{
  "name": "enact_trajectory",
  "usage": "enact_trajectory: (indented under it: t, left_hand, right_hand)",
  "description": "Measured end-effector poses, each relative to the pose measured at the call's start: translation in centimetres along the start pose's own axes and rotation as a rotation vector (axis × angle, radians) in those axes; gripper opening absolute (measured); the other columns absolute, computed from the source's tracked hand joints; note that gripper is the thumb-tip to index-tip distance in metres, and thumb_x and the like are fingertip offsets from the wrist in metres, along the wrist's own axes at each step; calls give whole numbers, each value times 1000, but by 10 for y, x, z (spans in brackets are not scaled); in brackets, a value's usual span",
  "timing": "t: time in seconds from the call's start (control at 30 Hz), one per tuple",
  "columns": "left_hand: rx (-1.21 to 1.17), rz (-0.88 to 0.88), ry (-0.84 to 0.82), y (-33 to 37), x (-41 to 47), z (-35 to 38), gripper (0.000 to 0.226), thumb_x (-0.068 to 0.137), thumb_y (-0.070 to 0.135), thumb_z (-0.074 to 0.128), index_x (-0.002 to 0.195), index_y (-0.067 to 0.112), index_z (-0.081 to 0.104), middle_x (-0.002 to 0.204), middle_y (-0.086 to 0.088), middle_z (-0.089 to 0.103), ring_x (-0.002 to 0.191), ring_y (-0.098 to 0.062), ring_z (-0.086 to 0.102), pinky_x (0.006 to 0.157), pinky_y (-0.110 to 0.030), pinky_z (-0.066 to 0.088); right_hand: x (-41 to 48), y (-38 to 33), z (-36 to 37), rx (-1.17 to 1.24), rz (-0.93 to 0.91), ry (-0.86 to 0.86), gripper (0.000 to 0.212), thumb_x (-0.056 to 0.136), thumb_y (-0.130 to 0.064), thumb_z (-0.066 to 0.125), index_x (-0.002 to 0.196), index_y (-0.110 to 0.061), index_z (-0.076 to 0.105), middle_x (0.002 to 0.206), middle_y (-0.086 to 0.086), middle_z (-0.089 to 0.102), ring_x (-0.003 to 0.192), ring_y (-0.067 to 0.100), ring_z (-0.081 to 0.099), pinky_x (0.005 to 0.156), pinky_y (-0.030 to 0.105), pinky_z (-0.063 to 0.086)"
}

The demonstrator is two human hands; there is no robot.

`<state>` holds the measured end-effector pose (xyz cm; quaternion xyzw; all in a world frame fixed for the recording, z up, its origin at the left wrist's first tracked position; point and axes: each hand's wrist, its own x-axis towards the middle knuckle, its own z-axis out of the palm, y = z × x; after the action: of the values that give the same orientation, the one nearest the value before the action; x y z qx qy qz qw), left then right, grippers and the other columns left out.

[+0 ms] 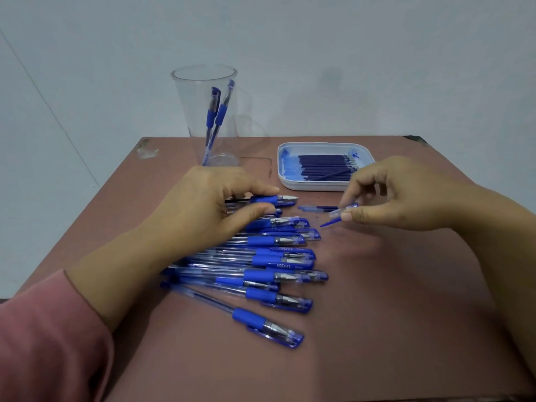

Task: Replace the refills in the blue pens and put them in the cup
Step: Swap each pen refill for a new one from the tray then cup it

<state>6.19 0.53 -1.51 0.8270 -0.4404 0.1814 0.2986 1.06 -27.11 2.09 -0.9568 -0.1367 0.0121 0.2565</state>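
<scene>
Pens (262, 276) slim, translucent blue, cup (188, 100) clear plastic

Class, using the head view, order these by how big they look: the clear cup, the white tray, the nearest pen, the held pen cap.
1. clear cup and white tray: look alike, unranked; cup taller, tray wider
2. nearest pen
3. pen cap

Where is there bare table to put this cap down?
Bare table runs right of the pen row, nearer than the tray and the right hand. The near edge in front of the pens is bare too. Crowded: under the left hand and its pen, and around the loose refill by the cap.
</scene>
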Motion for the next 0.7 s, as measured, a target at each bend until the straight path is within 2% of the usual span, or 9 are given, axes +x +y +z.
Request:
enact_trajectory:
  t: [0.13, 0.23, 0.37, 0.5, 0.57, 0.7]
  left_hand:
    - [23, 37, -12, -2, 0, -1, 30, 88, 18, 69, 117, 23, 69, 97, 25, 62, 90, 9, 60, 81, -11, 47]
    - [24, 55, -27, -3, 1, 0, 30, 90, 21, 69, 120, 24, 68, 99, 30, 58, 91, 13, 58, 82, -8, 44]
    - [1, 58, -37, -4, 1, 1, 30, 91, 28, 68, 121, 31, 65, 101, 18, 67, 93, 7, 62, 81, -9, 46]
    - [-9, 57, -38, -3, 1, 0, 31, 91, 36, 62, 121, 35, 61, 100, 14, 70, 93, 2, 64, 81, -16, 51]
    - [-7, 57, -31, -3, 1, 0, 30, 90, 33, 66, 120, 33, 64, 97, 17, 69, 90, 5, 63, 78, -11, 49]
    - [-6, 44, -32, -2, 0, 0, 28, 89, 33, 69, 116, 26, 70, 95, 25, 63, 87, 13, 60, 76, -4, 44]
  right_hand:
    - [-2, 2, -1, 23, 69, -156, 12, 71, -45, 77, 77, -35, 74, 57, -11, 56, 54, 1, 47, 53, 18, 37]
    - [-2, 0, 4, 28, 64, -208, 8, 75, -39, 77, 79, -32, 74, 62, -11, 64, 57, 0, 53, 55, 15, 39]
    - [1, -2, 9, -15, 61, -229, 10, 76, -37, 78, 83, -31, 75, 69, -12, 67, 62, -1, 57, 57, 12, 42]
    - [1, 0, 11, -16, 20, -122, 20, 70, -40, 81, 87, -34, 72, 78, -13, 67, 73, 3, 60, 69, 22, 51]
    - [2, 0, 14, 31, -71, -2, 23, 70, -40, 81, 90, -33, 71, 84, -14, 66, 82, 5, 62, 75, 26, 53]
    - [5, -8, 29, 107, -288, 215, 27, 77, -35, 74, 101, -25, 70, 86, -17, 63, 83, 0, 60, 72, 8, 43]
